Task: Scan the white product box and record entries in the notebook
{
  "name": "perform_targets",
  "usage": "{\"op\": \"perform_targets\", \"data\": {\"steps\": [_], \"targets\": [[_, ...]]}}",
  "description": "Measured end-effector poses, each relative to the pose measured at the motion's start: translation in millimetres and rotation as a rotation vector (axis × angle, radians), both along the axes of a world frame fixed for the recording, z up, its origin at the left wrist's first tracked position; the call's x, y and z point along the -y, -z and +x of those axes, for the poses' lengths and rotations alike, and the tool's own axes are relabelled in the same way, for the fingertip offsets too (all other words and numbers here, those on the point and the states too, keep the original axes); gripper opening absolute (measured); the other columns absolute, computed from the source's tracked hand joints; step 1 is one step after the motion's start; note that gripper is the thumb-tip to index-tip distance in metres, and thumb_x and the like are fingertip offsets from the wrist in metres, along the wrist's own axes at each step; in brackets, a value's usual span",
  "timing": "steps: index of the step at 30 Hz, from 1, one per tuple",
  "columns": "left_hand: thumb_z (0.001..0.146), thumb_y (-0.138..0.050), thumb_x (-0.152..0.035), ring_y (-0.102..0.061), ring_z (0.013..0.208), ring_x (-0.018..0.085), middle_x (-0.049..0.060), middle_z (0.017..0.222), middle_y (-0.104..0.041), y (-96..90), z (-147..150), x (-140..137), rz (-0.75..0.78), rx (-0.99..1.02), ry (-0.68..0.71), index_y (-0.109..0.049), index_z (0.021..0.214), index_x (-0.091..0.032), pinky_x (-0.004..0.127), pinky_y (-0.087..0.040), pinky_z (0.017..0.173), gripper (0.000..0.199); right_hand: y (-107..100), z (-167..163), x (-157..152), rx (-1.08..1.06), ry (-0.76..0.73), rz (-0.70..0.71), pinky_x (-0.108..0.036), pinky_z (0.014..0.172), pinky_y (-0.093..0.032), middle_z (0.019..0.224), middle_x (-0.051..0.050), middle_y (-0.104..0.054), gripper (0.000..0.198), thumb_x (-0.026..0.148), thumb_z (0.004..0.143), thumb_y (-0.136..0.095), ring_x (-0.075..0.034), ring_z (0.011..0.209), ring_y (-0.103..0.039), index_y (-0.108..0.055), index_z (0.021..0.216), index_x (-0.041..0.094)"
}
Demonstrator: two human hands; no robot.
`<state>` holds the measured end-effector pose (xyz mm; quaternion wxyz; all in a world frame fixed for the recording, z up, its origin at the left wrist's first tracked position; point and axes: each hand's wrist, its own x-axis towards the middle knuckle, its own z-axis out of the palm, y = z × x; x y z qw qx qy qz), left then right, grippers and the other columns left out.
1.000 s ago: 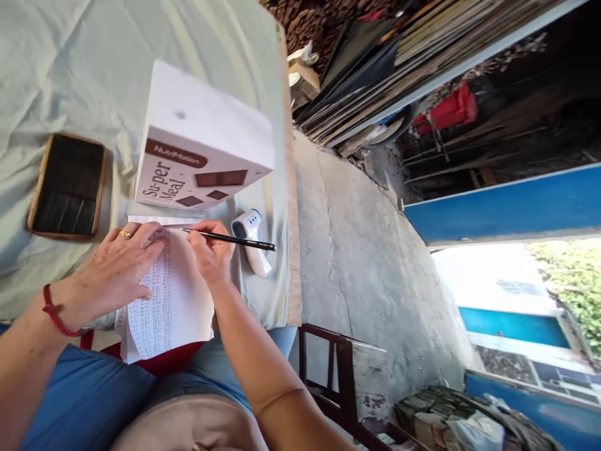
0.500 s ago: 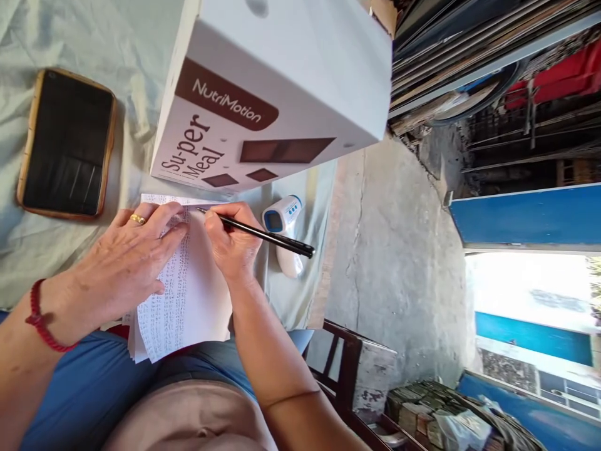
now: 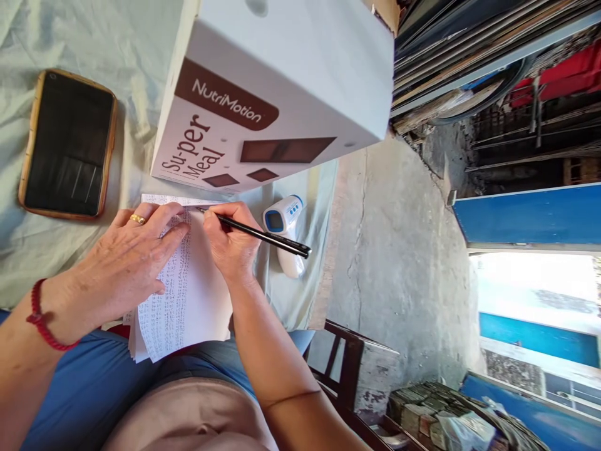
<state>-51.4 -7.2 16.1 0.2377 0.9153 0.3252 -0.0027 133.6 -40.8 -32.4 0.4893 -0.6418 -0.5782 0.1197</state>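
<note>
A black pen (image 3: 267, 236) is gripped in my right hand (image 3: 235, 241), its tip at the upper part of a white sheet of paper (image 3: 206, 300). Rows of small handwriting fill the left side of that sheet, and the right side is blank. More sheets lie beneath it. My left hand (image 3: 136, 257) rests on the paper with its fingers stretched out, pressing it down. It wears a gold ring and a red braided bracelet (image 3: 44, 319). Just right of my right hand lies a white and blue infrared thermometer (image 3: 286, 232).
A large white box (image 3: 282, 69) with brown print stands behind the paper. To the left, a phone (image 3: 68, 144) lies on the pale cloth (image 3: 136, 37). Past the table edge are a concrete floor (image 3: 389, 250), a dark wooden chair (image 3: 347, 369) and stacked bricks (image 3: 417, 413).
The pen's back end has swung slightly to the left. My left hand keeps its place on the paper. The view has shifted very slightly.
</note>
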Motion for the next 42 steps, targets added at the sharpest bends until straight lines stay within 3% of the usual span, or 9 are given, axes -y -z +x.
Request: {"op": "perform_targets", "data": {"steps": [20, 30, 38, 42], "targets": [[0.074, -0.078, -0.037, -0.04, 0.135, 0.04, 0.011, 0.152, -0.036, 1.4, -0.6, -1.1, 0.034, -0.045, 0.037, -0.046, 0.142, -0.025, 0.055, -0.038, 0.109, 0.076, 2.0, 1.4, 1.2, -0.015, -0.018, -0.041, -0.028, 0.063, -0.051, 0.072, 0.004, -0.058, 0.013, 0.033, 0.094, -0.054, -0.011, 0.063, -0.056, -0.056, 0.084, 0.024], [0.078, -0.074, -0.049, -0.035, 0.139, 0.044, 0.01, 0.149, -0.034, 2.9, 0.3, -1.2, -0.028, 0.017, 0.01, -0.044, 0.143, -0.028, 0.059, -0.034, 0.11, 0.075, 8.3, 8.3, 2.1, 0.02, -0.051, -0.083, -0.028, 0.068, -0.055, 0.076, 0.003, -0.058, 0.019, 0.037, 0.098, -0.052, -0.011, 0.071, -0.061, -0.055, 0.086, 0.023], [0.077, -0.073, -0.052, -0.036, 0.138, 0.045, 0.009, 0.15, -0.032, 3.2, 0.9, -2.5, -0.011, 0.004, 0.038, -0.045, 0.141, -0.027, 0.061, -0.034, 0.11, 0.074, 4.7, 6.4, 0.8, 0.067, -0.031, 0.012, -0.028, 0.066, -0.056, 0.073, 0.004, -0.057, 0.019, 0.036, 0.098, -0.053, -0.01, 0.066, -0.06, -0.055, 0.084, 0.023], [0.075, -0.075, -0.055, -0.038, 0.137, 0.045, 0.009, 0.149, -0.034, 4.1, 1.6, -2.3, -0.016, 0.011, 0.018, -0.048, 0.138, -0.026, 0.061, -0.034, 0.11, 0.075, 8.2, 8.2, 1.4, 0.076, -0.02, -0.054, -0.031, 0.072, -0.058, 0.077, 0.003, -0.059, 0.017, 0.034, 0.099, -0.053, -0.012, 0.072, -0.063, -0.055, 0.086, 0.023]]}}
